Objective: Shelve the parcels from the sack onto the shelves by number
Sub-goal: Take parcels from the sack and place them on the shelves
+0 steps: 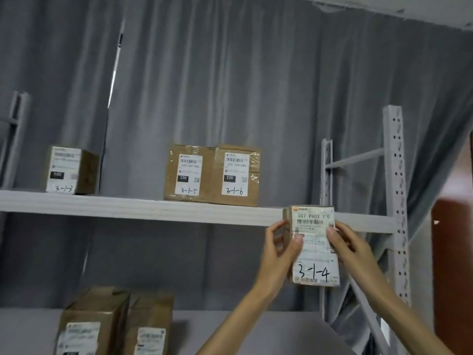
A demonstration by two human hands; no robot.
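I hold a small parcel [315, 254] upright with both hands; its white label reads 3-1-4 in handwriting. My left hand [277, 248] grips its left side and my right hand [350, 245] grips its right side. It hangs in front of the right end of the upper white shelf [128, 204], just below the shelf edge. On that shelf stand a box marked 3-1-3 [70, 170] at the left and two boxes side by side marked 3-1-5 [188, 172] and 3-1-6 [236, 174]. A gap lies between 3-1-3 and 3-1-5. The sack is out of view.
Two larger cardboard boxes [94, 322] [151, 326] stand on the lower shelf [243, 326] at the left. A white perforated upright [395, 201] closes the shelf's right end. Grey curtain hangs behind; a dark red-brown panel [453, 265] is at the far right.
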